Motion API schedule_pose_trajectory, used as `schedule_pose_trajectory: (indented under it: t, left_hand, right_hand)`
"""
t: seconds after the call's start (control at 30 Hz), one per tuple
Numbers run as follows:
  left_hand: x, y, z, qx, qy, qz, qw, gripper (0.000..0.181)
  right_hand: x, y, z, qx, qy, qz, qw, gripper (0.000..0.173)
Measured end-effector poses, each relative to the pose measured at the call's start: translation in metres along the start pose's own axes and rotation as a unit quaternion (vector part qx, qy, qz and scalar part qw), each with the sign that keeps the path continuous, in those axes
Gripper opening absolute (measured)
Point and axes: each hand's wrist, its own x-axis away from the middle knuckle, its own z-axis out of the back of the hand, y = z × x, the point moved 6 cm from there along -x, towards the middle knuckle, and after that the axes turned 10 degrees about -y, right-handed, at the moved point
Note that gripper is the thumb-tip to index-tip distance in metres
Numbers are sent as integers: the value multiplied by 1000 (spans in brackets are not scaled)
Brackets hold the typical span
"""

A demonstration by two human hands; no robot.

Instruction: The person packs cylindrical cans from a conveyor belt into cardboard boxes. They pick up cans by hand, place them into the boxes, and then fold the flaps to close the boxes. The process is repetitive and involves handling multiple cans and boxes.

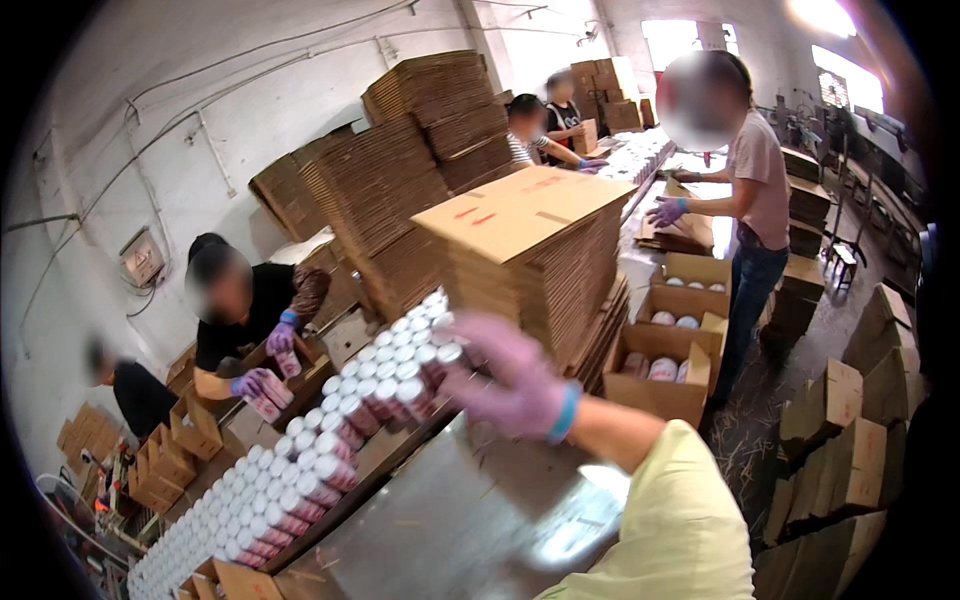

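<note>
My right hand (514, 379), in a purple glove with a blue cuff, reaches left and is blurred by motion. Its fingers are spread, with nothing visibly held. Just beyond the fingertips stand the nearest white-lidded cans (411, 394) with pink printed sides; whether the fingers touch any of them I cannot tell. Closely packed rows of these cans (259, 491) run diagonally along a conveyor or long bench. Below my hand is a shiny metal tabletop (420, 517) with scraps on it. My left hand is out of view.
A tall stack of flat cartons (525, 225) rises beyond my hand. Open cartons holding cans (660, 367) stand to the right. Across the cans, a gloved co-worker (255, 315) holds cans over a carton. Another person (754, 172) handles cardboard. An open carton (244, 581) sits lower left.
</note>
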Motion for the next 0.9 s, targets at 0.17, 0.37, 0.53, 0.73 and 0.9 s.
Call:
schedule_pose_trajectory:
  t: [0.17,0.37,0.53,0.73,0.9]
  left_hand:
    - [-68,0,-185,-95,-180,-76,976,47]
    - [-32,-129,-356,-287,-462,2,839,36]
    - [-3,-224,-470,-415,-600,-186,658,59]
    - [10,-300,-475,-509,-619,1,598,90]
    - [49,-254,-341,-443,-637,70,627,94]
  right_hand:
    - [53,159,253,169,246,-145,943,41]
    - [227,308,331,430,-280,-614,600,81]
    - [260,323,306,379,-433,-623,529,62]
    - [298,322,254,372,-482,-558,564,78]
    - [278,233,131,319,-563,-523,555,82]
